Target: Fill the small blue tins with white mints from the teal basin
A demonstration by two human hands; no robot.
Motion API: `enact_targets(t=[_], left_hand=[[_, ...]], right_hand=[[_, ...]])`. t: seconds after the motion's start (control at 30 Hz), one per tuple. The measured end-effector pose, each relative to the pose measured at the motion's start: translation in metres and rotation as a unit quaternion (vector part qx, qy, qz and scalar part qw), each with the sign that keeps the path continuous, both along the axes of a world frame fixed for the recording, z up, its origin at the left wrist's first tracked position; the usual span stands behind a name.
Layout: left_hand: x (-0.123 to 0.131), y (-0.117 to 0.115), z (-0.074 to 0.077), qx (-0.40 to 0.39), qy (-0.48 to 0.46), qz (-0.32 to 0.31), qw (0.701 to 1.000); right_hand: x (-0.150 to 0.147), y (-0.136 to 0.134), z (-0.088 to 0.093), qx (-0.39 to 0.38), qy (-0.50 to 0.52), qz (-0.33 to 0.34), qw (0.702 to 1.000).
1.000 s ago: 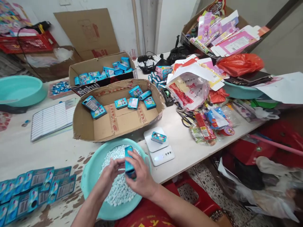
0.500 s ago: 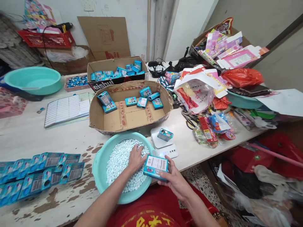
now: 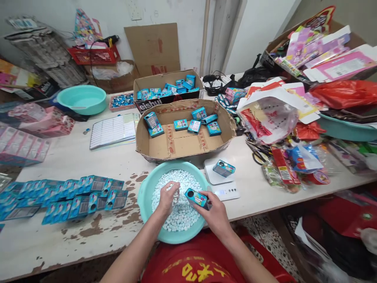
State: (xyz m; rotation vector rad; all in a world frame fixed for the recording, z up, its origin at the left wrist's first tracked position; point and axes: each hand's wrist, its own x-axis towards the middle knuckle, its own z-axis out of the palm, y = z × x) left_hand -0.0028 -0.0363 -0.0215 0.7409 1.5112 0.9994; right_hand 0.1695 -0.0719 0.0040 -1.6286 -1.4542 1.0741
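Note:
A turquoise basin (image 3: pixel 146 188) full of small pale candies (image 3: pixel 181 216) stands at the table's front edge. Over it, my left hand (image 3: pixel 168 198) is closed around a scoop of these candies, some showing between its fingers. My right hand (image 3: pixel 216 214) grips a blue candy tin (image 3: pixel 196 198) above the basin's right side. The tin is tilted, with the dark round hole in its end facing up and toward my left hand. Just right of the basin, another blue tin (image 3: pixel 224 168) lies on a small white scale (image 3: pixel 215 177).
Behind the basin stands an open carton (image 3: pixel 185 151) with several blue tins, and a second carton (image 3: pixel 141 105) of tins behind that. Rows of tins (image 3: pixel 79 206) stand at left. Scissors (image 3: pixel 259 157) and candy packets (image 3: pixel 284 169) lie at right.
My left hand has lifted from the candies and closed on a handful. My right hand has turned the tin so its holed end faces up. The view has swung left.

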Motion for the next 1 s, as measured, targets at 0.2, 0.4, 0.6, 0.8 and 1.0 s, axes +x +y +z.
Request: enact_targets(t=[0.2,0.4,0.6,0.8,1.0], left_hand=[[0.012,0.005,0.044,0.085,-0.222,0.107,0.965],[0.011,0.008,0.038,0.109,-0.212,0.144,0.960],[0.010,0.011,0.041,0.095,-0.217,0.146,0.961],[0.012,0.015,0.042,0.084,-0.185,0.123,0.971],[0.018,0.016,0.047,0.116,-0.181,0.145,0.966]], right_hand=[[-0.028,0.002,-0.010,0.053,-0.075,0.072,0.993],[-0.034,0.003,-0.009,0.063,-0.055,0.082,0.993],[-0.033,0.002,0.002,0.083,-0.037,0.074,0.993],[-0.030,0.006,0.006,0.081,-0.025,0.074,0.994],[-0.026,0.007,0.010,0.083,-0.010,0.071,0.994]])
